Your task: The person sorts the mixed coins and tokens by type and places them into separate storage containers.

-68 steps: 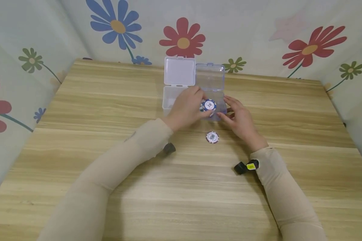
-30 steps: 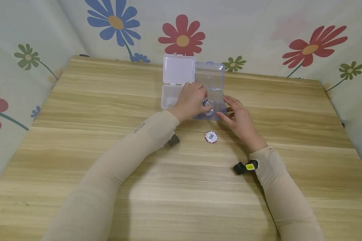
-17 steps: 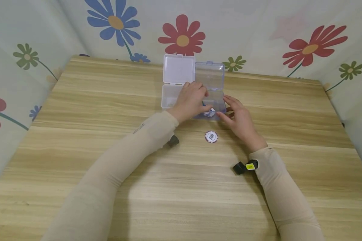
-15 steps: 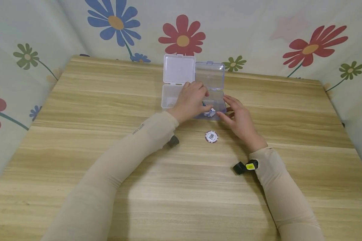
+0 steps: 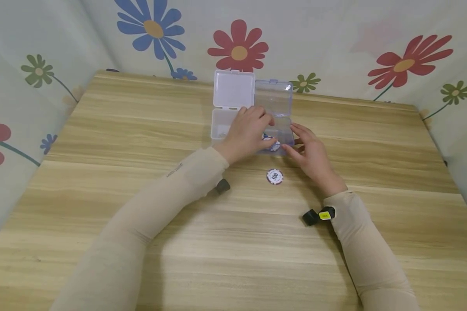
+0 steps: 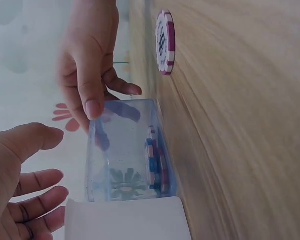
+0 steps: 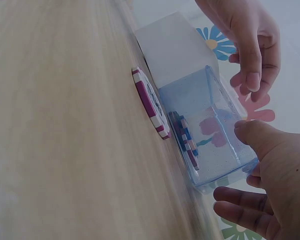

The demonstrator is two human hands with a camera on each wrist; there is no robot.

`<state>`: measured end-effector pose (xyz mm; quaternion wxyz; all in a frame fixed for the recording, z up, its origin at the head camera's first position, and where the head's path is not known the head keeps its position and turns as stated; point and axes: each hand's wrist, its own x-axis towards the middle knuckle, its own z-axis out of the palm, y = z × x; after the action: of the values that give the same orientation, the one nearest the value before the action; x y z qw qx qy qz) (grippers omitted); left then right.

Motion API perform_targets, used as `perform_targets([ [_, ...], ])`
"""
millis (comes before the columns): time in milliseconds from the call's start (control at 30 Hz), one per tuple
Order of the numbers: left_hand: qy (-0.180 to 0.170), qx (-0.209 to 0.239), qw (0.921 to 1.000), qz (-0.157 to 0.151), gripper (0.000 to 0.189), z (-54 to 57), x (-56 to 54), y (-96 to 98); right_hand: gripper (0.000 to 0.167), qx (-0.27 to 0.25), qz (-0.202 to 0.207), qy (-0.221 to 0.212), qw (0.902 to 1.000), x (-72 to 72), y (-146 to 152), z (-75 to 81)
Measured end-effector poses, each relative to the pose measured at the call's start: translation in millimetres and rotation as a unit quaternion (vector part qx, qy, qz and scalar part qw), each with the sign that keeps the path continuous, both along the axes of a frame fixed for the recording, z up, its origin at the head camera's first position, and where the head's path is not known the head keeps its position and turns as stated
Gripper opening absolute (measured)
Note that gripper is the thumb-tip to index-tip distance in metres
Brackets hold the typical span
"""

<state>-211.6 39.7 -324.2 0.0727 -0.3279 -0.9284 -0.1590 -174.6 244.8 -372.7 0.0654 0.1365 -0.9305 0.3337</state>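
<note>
A clear bluish plastic box point(image 7: 210, 165) with a hinged lid stands open at the table's far middle. Several poker chips point(image 6: 152, 165), one of them blue, lie in its bottom. My left hand point(image 5: 246, 131) hovers over this box, fingers loosely bent and apart; the left wrist view shows nothing between them. My right hand point(image 5: 311, 155) holds the box at its right end, with the thumb point(image 7: 257, 132) at the rim and the fingers along the outside. On the table in front lies a white and purple poker chip point(image 5: 274, 176) marked 500.
A whitish plastic box point(image 5: 219, 123), its lid point(image 5: 234, 88) raised too, stands directly left of the clear one and is partly covered by my left hand. Behind the wooden table point(image 5: 233, 259) hangs a flowered cloth point(image 5: 327, 39).
My left hand held a blue 10 chip and others over the clear box, lowered them inside and let go. My right hand stays at the box; the 500 chip has not moved.
</note>
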Motion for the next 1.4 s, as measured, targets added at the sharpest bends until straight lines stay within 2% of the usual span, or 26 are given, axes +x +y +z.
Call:
perform_targets([
  [233, -0.004, 0.008, 0.9998, -0.016, 0.038, 3.1, 15.4, -3.1, 0.060, -0.002, 0.000, 0.005, 1.0000, 0.9, 3.0, -2.2],
  [467, 0.018, 0.000, 0.9988, -0.046, 0.036, -2.6, 29.1, -1.1, 0.060, -0.001, -0.003, 0.010, 0.9999, 2.2, 5.1, -2.1],
  [667, 0.015, -0.030, 0.9971, -0.069, 0.042, -9.7, 39.3, 1.8, 0.059, -0.003, -0.003, 0.008, 1.0000, 2.7, 6.0, -2.5],
  [1000, -0.030, -0.058, 0.9940, -0.088, 0.044, -14.7, 52.8, 5.7, 0.059, 0.000, -0.003, -0.005, 1.0000, 1.7, 3.7, -2.1],
  [1200, -0.054, -0.083, 0.9904, -0.097, 0.045, -18.5, 55.7, 8.5, 0.060, 0.004, -0.005, -0.008, 0.9999, 1.3, 1.9, -1.7],
  [1400, -0.068, -0.107, 0.9876, -0.093, 0.049, -23.4, 55.7, 9.7, 0.060, 0.008, -0.001, -0.004, 1.0000, 0.2, 0.0, -0.7],
])
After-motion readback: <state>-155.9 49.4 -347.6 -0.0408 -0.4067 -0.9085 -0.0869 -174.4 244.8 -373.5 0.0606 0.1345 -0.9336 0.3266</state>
